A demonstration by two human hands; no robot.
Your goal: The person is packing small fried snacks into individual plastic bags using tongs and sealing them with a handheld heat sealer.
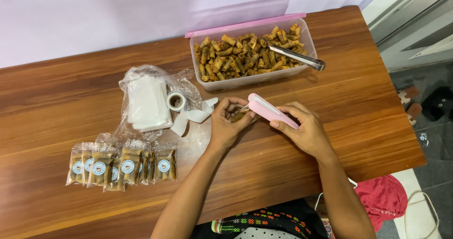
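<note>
My right hand (302,128) grips a small pink handheld sealer (270,109), its tip pressed against a little clear packet of fried snack rolls (237,116). That packet is pinched in my left hand (229,123), fingers curled around it, just above the brown wooden table (71,102). Both hands meet near the table's middle, in front of a clear plastic tub (255,81) full of small fried rolls.
Metal tongs (298,57) rest across the tub, whose pink lid (245,24) leans behind it. A bag of empty clear pouches (146,102) and a tape roll (176,100) lie left of my hands. Several sealed labelled packets (122,166) sit at the front left.
</note>
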